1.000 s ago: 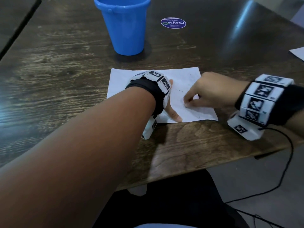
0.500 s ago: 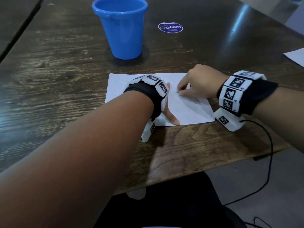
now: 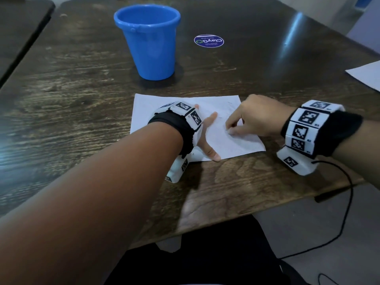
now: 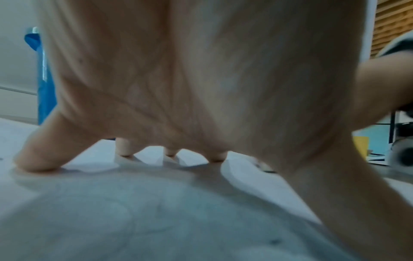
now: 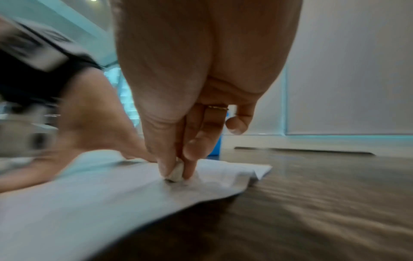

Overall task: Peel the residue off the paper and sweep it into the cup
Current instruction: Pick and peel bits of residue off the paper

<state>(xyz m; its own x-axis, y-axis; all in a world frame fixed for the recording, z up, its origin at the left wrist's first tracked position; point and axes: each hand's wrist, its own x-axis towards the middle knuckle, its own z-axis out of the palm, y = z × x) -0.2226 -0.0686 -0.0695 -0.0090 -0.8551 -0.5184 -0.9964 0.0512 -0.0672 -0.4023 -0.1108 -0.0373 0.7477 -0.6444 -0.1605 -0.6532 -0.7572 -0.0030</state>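
Observation:
A white sheet of paper (image 3: 185, 103) lies flat on the dark wooden table, with faint dark marks (image 3: 220, 117) near its middle. My left hand (image 3: 207, 138) presses the sheet down with spread, straight fingers (image 4: 125, 150). My right hand (image 3: 229, 129) is on the right half of the sheet. Its thumb and forefinger pinch a small whitish lump (image 5: 176, 174) against the paper (image 5: 89, 194). The blue cup (image 3: 152, 44) stands upright behind the sheet, apart from both hands. I cannot see anything inside it.
A round purple sticker (image 3: 208, 40) is on the table right of the cup. Another white sheet (image 3: 368, 76) pokes in at the right edge. The table's near edge (image 3: 246, 212) runs just below my wrists, and a black cable (image 3: 347, 202) hangs from the right wrist.
My right hand's fingertips slid away across the paper, then came back a little toward me. The left hand stayed pressed on the sheet. The head view tilted up, so it shows more of the cup.

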